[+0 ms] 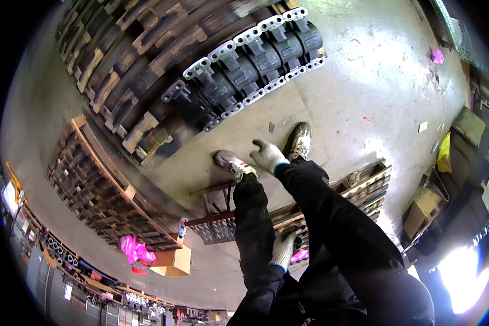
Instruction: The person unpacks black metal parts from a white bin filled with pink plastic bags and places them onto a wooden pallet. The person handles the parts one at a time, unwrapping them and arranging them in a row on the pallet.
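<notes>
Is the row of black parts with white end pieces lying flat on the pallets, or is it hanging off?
Lying flat. The row of black parts rests along the dark wooden pallets, its near edge by the concrete floor.

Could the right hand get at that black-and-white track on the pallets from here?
Probably not without stepping closer: the right hand hangs by the shoes, and bare floor separates it from the track. Nothing blocks the way.

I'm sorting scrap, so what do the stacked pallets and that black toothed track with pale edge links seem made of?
Pallets: rough, dark, weathered wood, going by the slats and grain. Toothed track: black blocks look like matte rubber or plastic; the pale edge links look like bare metal, though painted plastic is possible.
</notes>
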`<control>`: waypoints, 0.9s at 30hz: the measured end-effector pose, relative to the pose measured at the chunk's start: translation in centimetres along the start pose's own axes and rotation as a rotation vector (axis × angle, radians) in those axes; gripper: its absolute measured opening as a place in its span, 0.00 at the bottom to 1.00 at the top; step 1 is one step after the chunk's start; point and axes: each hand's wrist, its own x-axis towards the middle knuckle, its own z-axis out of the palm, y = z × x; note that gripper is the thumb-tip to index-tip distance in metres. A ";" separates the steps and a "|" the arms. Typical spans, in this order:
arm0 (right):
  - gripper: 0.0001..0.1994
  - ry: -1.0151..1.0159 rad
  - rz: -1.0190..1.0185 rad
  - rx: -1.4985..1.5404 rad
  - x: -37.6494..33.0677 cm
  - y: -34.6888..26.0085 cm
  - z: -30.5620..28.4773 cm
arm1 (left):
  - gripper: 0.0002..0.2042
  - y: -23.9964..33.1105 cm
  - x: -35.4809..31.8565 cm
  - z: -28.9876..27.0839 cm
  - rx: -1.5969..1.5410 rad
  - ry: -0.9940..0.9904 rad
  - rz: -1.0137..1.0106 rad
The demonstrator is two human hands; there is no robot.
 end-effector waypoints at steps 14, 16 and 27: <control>0.33 0.293 -0.063 0.070 1.9 3.5 -3.4 | 0.14 -2.3 1.2 -0.2 0.104 -0.017 0.032; 0.32 0.356 -0.123 0.064 2.9 1.1 -5.3 | 0.14 -1.9 1.0 0.0 0.088 -0.010 0.004; 0.37 0.453 -0.197 -0.256 6.0 -11.7 -13.1 | 0.14 -1.2 0.7 0.9 0.053 0.012 -0.029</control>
